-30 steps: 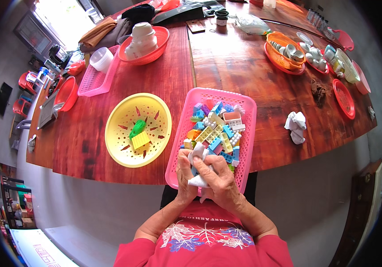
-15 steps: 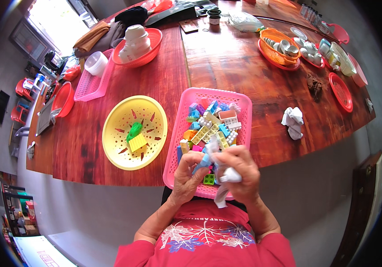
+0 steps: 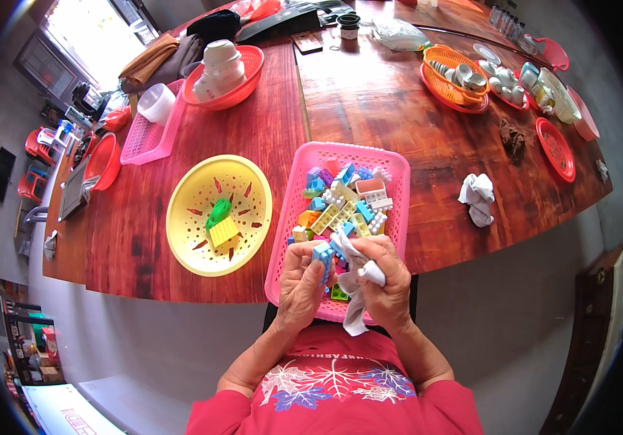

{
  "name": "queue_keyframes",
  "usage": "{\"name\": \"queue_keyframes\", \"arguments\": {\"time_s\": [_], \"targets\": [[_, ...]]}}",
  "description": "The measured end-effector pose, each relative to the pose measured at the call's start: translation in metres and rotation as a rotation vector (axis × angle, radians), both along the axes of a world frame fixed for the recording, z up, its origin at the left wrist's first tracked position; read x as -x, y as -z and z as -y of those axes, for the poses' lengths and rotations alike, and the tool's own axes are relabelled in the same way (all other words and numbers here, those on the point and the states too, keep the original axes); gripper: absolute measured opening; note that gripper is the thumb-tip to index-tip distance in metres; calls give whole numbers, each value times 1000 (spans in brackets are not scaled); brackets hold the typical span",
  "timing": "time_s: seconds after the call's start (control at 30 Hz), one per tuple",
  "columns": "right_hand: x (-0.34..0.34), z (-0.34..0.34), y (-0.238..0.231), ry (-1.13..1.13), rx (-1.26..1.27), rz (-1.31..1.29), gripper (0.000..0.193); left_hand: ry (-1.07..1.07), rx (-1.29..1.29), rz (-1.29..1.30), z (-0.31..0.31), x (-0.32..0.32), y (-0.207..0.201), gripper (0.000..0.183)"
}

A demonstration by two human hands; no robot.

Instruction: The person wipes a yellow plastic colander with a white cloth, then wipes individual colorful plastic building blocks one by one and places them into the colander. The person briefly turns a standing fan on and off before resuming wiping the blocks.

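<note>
Over the near end of a pink plastic basket (image 3: 400, 174), my left hand (image 3: 301, 284) pinches a light-blue toy building block (image 3: 323, 254), its studs facing up and outward. Close beside it, my right hand (image 3: 387, 281) grips a white cloth (image 3: 355, 306) that hangs down between the hands. The cloth's upper end lies close to the block; whether it touches cannot be made out. Inside the basket is a pile of coloured building blocks (image 3: 342, 214), partly hidden by my hands. A green block (image 3: 339, 293) shows below my fingers.
Left of the basket sits a yellow colander (image 3: 184, 194) with a yellow block (image 3: 224, 232) and a green piece (image 3: 218, 212) in it. A crumpled white cloth (image 3: 478, 199) lies to the right. Farther back stand a red basket of white containers (image 3: 252, 72) and an orange basket of cups (image 3: 438, 54).
My left hand has turned the blue block more upright, so its studs show. My right hand and the cloth have shifted slightly and now appear sharper.
</note>
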State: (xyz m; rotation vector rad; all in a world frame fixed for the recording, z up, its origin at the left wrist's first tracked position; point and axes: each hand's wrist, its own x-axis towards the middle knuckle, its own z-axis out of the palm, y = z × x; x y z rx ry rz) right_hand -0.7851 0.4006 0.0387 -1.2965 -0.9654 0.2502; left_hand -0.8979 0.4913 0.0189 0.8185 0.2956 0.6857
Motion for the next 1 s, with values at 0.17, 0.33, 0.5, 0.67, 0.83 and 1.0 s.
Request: {"name": "queue_keyframes", "arguments": {"time_s": [0.17,0.33,0.5,0.67,0.83,1.0], "targets": [[16,-10,6,61,69,469,58,30,108,28,-1,-5,1,16],[21,-1,19,-40,136,596,50,3,317,49,-10,-5,-2,15],[12,15,13,-362,142,264,48,-34,363,56,-18,-3,11,19],[-4,1,4,30,87,262,50,90,390,137,-18,0,11,23],[16,-18,12,13,126,459,55,-26,361,23,-3,-7,-2,30],[17,-10,17,-129,136,506,49,72,481,59,-13,1,21,32]]}}
